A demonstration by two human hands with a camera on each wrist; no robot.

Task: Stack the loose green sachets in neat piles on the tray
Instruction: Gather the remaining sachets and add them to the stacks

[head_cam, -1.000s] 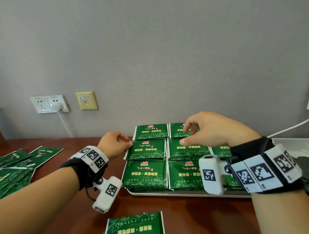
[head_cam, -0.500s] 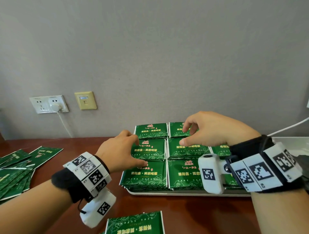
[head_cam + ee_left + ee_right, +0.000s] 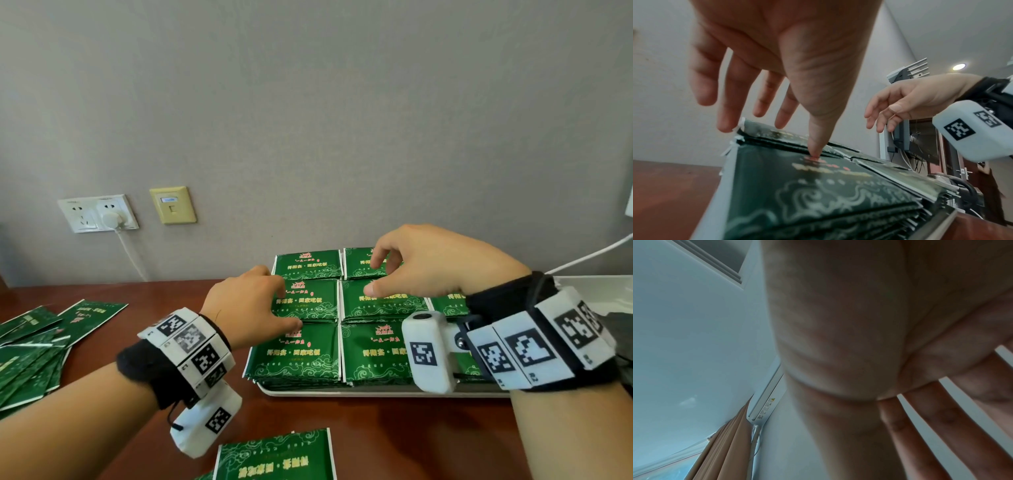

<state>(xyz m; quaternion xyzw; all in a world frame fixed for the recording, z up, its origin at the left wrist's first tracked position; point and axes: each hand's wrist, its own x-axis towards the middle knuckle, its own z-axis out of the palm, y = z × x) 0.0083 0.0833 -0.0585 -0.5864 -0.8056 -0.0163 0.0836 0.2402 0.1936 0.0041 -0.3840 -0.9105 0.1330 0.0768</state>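
Against the wall, the tray (image 3: 376,390) on the table holds sachet piles (image 3: 301,353) that both empty, loose-fingered hands, left (image 3: 250,308) and right (image 3: 428,263), seemingly square up, while loose sachets (image 3: 30,353) wait at the table's left edge.

From head height we look down across the table (image 3: 376,428) toward the wall. Our left wrist view skims the tray's (image 3: 937,225) near left corner; the right points ceilingward, close under the palm.
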